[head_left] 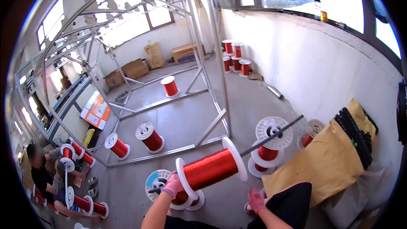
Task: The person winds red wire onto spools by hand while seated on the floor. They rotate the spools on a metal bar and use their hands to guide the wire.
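Note:
A large spool of red wire (pixel 210 170) with white flanges lies sideways on a dark rod (pixel 271 136). The rod spans two supports made of upright spools, a left one (pixel 157 181) with a blue patch and a right one (pixel 273 131). My left hand (pixel 173 184), in a pink glove, grips the left flange of the sideways spool; some fingers are hidden behind it. My right hand (pixel 255 199), also gloved in pink, is low beside my dark-clothed knee, away from the spool. Its fingers look apart, with nothing visible in them.
Upright red spools (pixel 149 137) stand by a metal frame (pixel 169 154). Several more are stacked against the far wall (pixel 236 51). Brown paper (pixel 313 169) lies at my right. A person (pixel 44 169) sits at the left among other spools.

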`<state>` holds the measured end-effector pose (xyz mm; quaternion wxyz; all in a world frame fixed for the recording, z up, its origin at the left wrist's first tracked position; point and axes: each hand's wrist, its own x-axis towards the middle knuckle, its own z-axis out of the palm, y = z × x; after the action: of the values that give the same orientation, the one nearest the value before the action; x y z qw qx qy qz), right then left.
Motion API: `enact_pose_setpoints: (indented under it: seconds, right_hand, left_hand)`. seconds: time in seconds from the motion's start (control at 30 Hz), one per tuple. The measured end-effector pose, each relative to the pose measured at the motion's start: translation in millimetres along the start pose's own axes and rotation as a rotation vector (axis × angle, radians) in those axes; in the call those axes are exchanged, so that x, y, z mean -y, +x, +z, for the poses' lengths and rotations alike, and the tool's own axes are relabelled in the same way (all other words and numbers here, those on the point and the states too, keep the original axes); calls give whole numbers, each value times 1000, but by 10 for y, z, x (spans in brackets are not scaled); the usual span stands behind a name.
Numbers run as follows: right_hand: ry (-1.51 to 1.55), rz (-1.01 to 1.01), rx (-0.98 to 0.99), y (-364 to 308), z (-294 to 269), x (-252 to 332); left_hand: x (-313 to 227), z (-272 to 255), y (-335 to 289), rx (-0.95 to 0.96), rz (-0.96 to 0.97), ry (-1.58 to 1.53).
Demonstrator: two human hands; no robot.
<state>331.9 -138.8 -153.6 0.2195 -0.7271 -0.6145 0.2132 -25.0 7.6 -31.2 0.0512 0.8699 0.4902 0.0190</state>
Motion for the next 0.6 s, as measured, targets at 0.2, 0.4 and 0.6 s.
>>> enact_pose_setpoints:
  seconds: [0.2, 0.4, 0.6]
  right_hand:
    - [200, 66, -29, 404, -263, 190]
    - [268, 231, 34, 77, -369, 205]
    - [324, 207, -84, 187, -320, 153]
  left_hand:
    - [-74, -27, -39, 92, 69, 367]
    - [-39, -1, -21, 166, 6, 239]
    - [-34, 45, -21, 72, 32, 234]
